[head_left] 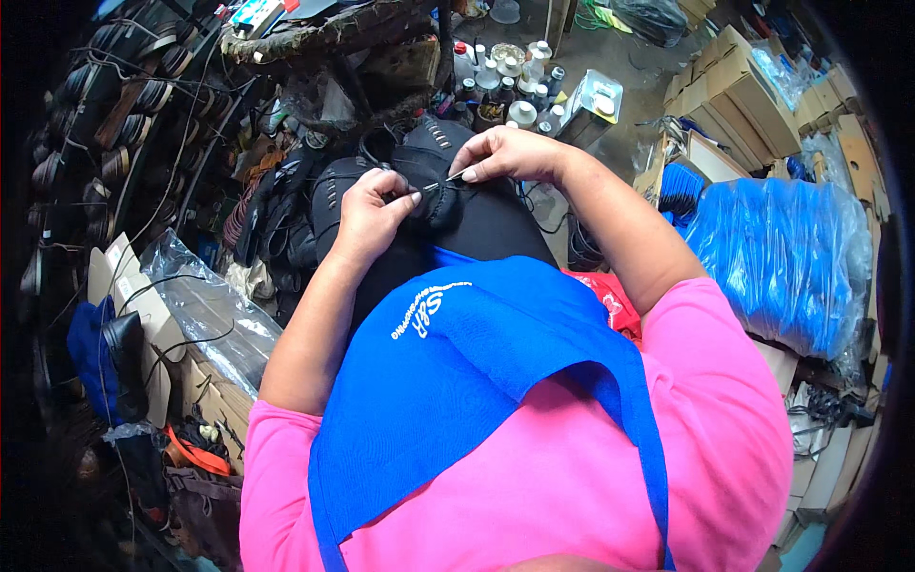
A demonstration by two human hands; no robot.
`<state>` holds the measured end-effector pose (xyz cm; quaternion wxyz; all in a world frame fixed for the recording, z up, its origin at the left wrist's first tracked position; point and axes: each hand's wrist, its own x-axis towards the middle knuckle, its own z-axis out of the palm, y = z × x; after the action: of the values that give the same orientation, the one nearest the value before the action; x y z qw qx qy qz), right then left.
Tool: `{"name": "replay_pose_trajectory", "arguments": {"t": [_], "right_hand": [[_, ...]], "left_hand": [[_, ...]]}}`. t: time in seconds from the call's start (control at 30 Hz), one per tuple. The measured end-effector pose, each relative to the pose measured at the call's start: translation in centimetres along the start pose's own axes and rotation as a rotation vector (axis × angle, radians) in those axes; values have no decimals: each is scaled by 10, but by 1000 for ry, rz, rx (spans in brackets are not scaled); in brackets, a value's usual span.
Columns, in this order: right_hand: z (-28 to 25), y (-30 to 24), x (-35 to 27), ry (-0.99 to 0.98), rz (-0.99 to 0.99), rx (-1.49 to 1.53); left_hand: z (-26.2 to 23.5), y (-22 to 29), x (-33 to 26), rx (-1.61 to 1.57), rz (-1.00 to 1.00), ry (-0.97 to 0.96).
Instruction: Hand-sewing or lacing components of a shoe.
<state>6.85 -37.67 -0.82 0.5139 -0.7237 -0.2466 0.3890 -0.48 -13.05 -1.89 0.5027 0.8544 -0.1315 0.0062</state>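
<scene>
Over my black-clad lap lies a black leather shoe upper (440, 204), with both my hands at its edge. My left hand (375, 212) is closed in a pinch on a thin, pale, needle-like piece (430, 187) that points right. The fingers of my right hand (503, 155) pinch another thin, needle-like piece (457, 175), a short gap away. Whether these are two needles or parts of one thread I cannot tell. Beside and beyond my hands are more black shoe pieces (335, 191) with light stitches. Dark thread trails to the right.
Ahead stands a round, worn work stand (334, 33). Several bottles and jars (510, 81) and a square tin (593, 103) are on the floor beyond my knees. Shoes fill a rack (114, 157) at left. Cardboard boxes (739, 95) and a blue plastic-wrapped bundle (772, 262) are at right.
</scene>
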Motion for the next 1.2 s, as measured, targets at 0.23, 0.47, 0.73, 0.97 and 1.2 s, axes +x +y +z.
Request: {"name": "replay_pose_trajectory", "arguments": {"t": [0.23,0.47,0.73,0.97,1.2], "right_hand": [[1,-6,-1,-31,26,3],[2,-1,-4,30,22,21],[6,-1,2,36,-13,-3],[14,-23,8,112,95,-193],[-3,-20,18,30,145,-122]], "left_hand": [[-3,22,23,157,273,-8],[-3,14,36,312,84,170],[12,-12,9,-342,-277,-117],[15,15,10,-64,-221,-154],[-13,25,15,401,56,-177]]}}
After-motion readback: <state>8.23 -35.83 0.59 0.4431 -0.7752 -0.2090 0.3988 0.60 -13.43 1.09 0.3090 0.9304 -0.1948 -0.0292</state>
